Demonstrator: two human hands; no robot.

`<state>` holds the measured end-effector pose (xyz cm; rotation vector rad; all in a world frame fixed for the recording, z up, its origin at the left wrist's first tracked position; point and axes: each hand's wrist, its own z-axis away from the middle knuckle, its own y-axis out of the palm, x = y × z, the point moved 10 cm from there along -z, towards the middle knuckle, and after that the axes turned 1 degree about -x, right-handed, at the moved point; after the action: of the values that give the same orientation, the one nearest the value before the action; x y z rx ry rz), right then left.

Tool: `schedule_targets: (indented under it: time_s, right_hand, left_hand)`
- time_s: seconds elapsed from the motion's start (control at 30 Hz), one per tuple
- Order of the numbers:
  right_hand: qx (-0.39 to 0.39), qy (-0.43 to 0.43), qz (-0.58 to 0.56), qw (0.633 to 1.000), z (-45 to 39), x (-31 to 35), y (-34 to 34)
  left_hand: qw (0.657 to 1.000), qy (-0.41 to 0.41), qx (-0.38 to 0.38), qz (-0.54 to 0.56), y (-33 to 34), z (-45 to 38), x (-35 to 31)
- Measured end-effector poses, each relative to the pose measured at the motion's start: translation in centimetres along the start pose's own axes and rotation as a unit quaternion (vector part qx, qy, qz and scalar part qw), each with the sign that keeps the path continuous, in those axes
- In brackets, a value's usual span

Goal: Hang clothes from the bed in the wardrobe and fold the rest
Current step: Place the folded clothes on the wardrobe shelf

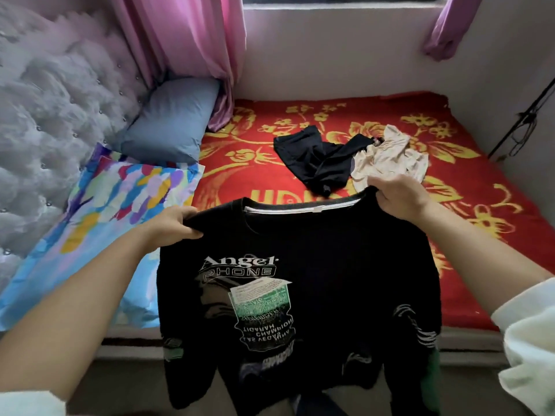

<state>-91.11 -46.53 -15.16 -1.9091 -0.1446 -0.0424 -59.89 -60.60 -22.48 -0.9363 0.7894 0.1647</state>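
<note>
I hold a black printed T-shirt up in front of me by its shoulders, its front with white and green lettering facing me. My left hand grips the left shoulder and my right hand grips the right shoulder. The shirt hangs down over the near edge of the bed, which has a red cover with yellow flowers. Farther back on the bed lie a crumpled black garment and a beige garment, touching each other.
A blue-grey pillow and a multicoloured pillow lie at the left by the tufted grey headboard. Pink curtains hang at the back by a window ledge. A black cable runs down the right wall.
</note>
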Motion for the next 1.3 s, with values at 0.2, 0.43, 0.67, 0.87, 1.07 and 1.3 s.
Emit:
schedule_targets:
  time_s: [0.2,0.43,0.67,0.87,1.07,1.3]
  right_hand:
    - [0.069,0.030,0.047,0.996,-12.3,-8.8,10.8]
    - [0.131,0.170,0.063,0.975,-18.4,-17.2,26.7]
    - [0.174,0.373,-0.005,0.911,-19.6,-23.4,39.6]
    - [0.152,0.499,-0.052,0.851,-20.0,-27.6,48.3]
    - [0.157,0.521,-0.013,0.839,-18.2,-28.9,55.2]
    - [0.168,0.544,0.044,0.821,-18.5,-25.8,56.5]
  left_hand:
    - [0.983,0.002,-0.181,-0.040,-4.7,-13.9,1.7]
    - [0.969,-0.100,-0.217,-0.058,0.0,-28.4,8.6]
    - [0.964,-0.175,-0.182,-0.083,4.2,-38.8,16.6]
    - [0.956,-0.200,-0.198,-0.080,7.2,-48.0,22.5]
    - [0.954,-0.182,-0.180,-0.158,11.9,-52.2,26.5]
    - [0.958,-0.157,-0.177,-0.163,13.3,-53.0,27.4]
